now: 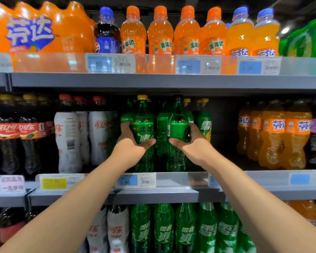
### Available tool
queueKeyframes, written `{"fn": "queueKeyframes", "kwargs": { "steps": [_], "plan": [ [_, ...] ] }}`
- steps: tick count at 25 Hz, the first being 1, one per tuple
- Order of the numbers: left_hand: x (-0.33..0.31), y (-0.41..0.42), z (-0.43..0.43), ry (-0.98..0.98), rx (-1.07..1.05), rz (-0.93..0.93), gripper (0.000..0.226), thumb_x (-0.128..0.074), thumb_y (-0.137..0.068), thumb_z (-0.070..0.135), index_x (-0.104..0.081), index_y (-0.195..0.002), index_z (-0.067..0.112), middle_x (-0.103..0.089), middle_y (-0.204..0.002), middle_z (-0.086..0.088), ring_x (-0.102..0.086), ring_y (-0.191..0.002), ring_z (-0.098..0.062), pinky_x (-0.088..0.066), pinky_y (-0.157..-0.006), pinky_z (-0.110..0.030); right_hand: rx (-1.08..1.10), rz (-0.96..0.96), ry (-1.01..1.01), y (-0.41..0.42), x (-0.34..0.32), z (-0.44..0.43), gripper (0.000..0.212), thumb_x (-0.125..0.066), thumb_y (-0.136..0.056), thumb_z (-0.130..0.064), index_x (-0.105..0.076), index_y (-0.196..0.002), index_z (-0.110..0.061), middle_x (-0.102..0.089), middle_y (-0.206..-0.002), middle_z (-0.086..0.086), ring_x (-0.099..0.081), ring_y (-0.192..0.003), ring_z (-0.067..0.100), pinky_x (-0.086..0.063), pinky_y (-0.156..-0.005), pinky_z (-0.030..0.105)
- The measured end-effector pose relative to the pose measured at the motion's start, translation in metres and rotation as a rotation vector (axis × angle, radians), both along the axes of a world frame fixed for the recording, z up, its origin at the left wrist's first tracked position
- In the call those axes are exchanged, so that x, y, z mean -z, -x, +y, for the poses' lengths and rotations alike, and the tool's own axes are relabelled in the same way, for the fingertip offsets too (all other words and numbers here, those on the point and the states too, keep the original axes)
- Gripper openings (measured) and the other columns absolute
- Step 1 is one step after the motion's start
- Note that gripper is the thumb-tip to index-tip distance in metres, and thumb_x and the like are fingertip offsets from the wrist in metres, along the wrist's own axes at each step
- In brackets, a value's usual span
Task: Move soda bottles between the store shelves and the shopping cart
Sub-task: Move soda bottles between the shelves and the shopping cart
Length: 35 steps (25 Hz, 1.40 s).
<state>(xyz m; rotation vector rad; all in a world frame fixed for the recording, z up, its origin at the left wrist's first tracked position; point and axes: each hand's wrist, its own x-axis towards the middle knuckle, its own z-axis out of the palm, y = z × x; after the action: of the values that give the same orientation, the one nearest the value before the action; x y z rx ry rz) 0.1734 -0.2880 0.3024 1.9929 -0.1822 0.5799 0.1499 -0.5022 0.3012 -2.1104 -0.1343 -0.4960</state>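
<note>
Two green soda bottles stand upright at the front of the middle shelf (171, 181). My left hand (133, 145) grips the yellow-capped green bottle (143, 123) around its label. My right hand (192, 143) grips the dark-capped green bottle (177, 123) beside it, fingers wrapped behind. More green bottles (203, 123) stand behind and to the right. Both forearms reach up from the bottom of the view. No shopping cart is in view.
White cola bottles (67, 141) and dark cola bottles (7, 141) fill the middle shelf's left; orange soda bottles (274, 136) its right, past a dark gap (224, 136). The top shelf (153, 81) carries orange bottles. Green bottles (186, 229) line the shelf below.
</note>
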Motion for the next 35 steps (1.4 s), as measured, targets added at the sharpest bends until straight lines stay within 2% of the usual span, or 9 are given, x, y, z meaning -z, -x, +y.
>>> {"fn": "queueKeyframes", "kwargs": {
  "steps": [4, 9, 14, 16, 23, 27, 30, 33, 35],
  "plan": [
    [-0.001, -0.005, -0.006, -0.043, -0.030, -0.003, 0.108, -0.089, -0.071, 0.043, -0.020, -0.151, 0.023, -0.049, -0.146, -0.015, -0.053, -0.127, -0.035, -0.040, -0.088, -0.029, 0.020, 0.004, 0.011, -0.001, -0.002, 0.001, 0.111, -0.082, -0.077, -0.055, -0.010, -0.160, -0.035, -0.027, -0.166, 0.005, -0.033, -0.148, 0.033, -0.037, -0.112, 0.045],
    [0.007, -0.005, 0.003, -0.104, -0.044, -0.027, 0.107, -0.086, -0.067, 0.058, -0.022, -0.149, 0.034, -0.051, -0.145, -0.007, -0.055, -0.126, -0.030, -0.041, -0.088, -0.027, 0.008, 0.082, 0.126, -0.002, 0.000, -0.011, 0.114, -0.083, -0.075, -0.054, -0.010, -0.160, -0.030, -0.032, -0.164, 0.002, -0.041, -0.143, 0.028, -0.039, -0.100, 0.033],
    [0.011, -0.006, 0.006, 0.006, -0.051, -0.056, 0.077, -0.089, -0.066, 0.048, -0.041, -0.124, 0.031, -0.062, -0.119, 0.003, -0.062, -0.103, -0.019, -0.046, -0.076, -0.023, 0.007, 0.179, 0.268, -0.004, 0.012, -0.021, 0.109, -0.074, -0.081, -0.049, -0.005, -0.162, -0.028, -0.024, -0.168, 0.000, -0.034, -0.149, 0.026, -0.037, -0.106, 0.033],
    [0.013, -0.008, 0.006, -0.009, -0.045, -0.055, 0.076, -0.090, -0.067, 0.043, -0.042, -0.124, 0.028, -0.062, -0.116, 0.003, -0.063, -0.103, -0.020, -0.050, -0.080, -0.026, 0.006, 0.157, 0.275, -0.004, 0.012, -0.020, 0.108, -0.077, -0.082, -0.049, -0.007, -0.162, -0.028, -0.027, -0.167, 0.000, -0.038, -0.146, 0.026, -0.038, -0.104, 0.032],
    [0.004, -0.013, -0.011, -0.485, -0.218, -0.078, 0.088, -0.072, -0.084, 0.057, -0.036, -0.148, 0.007, -0.058, -0.138, -0.013, -0.060, -0.121, -0.031, -0.050, -0.089, -0.031, 0.052, 0.133, 0.403, -0.009, 0.002, -0.011, 0.114, -0.083, -0.074, -0.058, -0.020, -0.160, -0.017, -0.046, -0.156, 0.004, -0.051, -0.135, 0.028, -0.047, -0.101, 0.036],
    [-0.009, -0.015, -0.025, -0.620, -0.267, -0.028, 0.070, -0.066, -0.089, 0.058, -0.046, -0.131, 0.006, -0.064, -0.106, -0.009, -0.065, -0.089, -0.026, -0.044, -0.064, -0.028, 0.058, 0.171, 0.524, -0.020, -0.015, -0.007, 0.107, -0.084, -0.072, -0.060, -0.036, -0.153, -0.010, -0.053, -0.149, 0.006, -0.054, -0.131, 0.027, -0.047, -0.092, 0.029],
    [-0.006, -0.019, -0.028, -0.651, -0.299, -0.057, 0.057, -0.062, -0.090, 0.061, -0.054, -0.109, 0.008, -0.051, -0.075, 0.001, -0.059, -0.073, -0.020, -0.041, -0.060, -0.028, 0.081, 0.159, 0.459, -0.026, -0.011, -0.003, 0.102, -0.086, -0.069, -0.059, -0.043, -0.148, -0.011, -0.058, -0.141, 0.004, -0.058, -0.121, 0.024, -0.045, -0.087, 0.026],
    [0.000, -0.025, -0.023, -0.602, -0.295, -0.070, 0.058, -0.066, -0.086, 0.062, -0.057, -0.112, 0.010, -0.066, -0.092, -0.004, -0.067, -0.091, -0.024, -0.048, -0.070, -0.029, 0.099, 0.065, 0.366, -0.032, 0.003, -0.002, 0.086, -0.087, -0.069, -0.056, -0.051, -0.136, -0.015, -0.065, -0.127, 0.001, -0.057, -0.098, 0.017, -0.046, -0.079, 0.026],
    [0.004, -0.025, -0.020, -0.548, -0.273, -0.066, 0.069, -0.071, -0.081, 0.062, -0.056, -0.123, 0.010, -0.069, -0.109, -0.006, -0.067, -0.101, -0.024, -0.049, -0.076, -0.027, 0.074, 0.055, 0.319, -0.033, 0.009, -0.004, 0.088, -0.086, -0.071, -0.055, -0.047, -0.140, -0.015, -0.064, -0.124, -0.002, -0.059, -0.102, 0.019, -0.047, -0.079, 0.027]
  ]
}}
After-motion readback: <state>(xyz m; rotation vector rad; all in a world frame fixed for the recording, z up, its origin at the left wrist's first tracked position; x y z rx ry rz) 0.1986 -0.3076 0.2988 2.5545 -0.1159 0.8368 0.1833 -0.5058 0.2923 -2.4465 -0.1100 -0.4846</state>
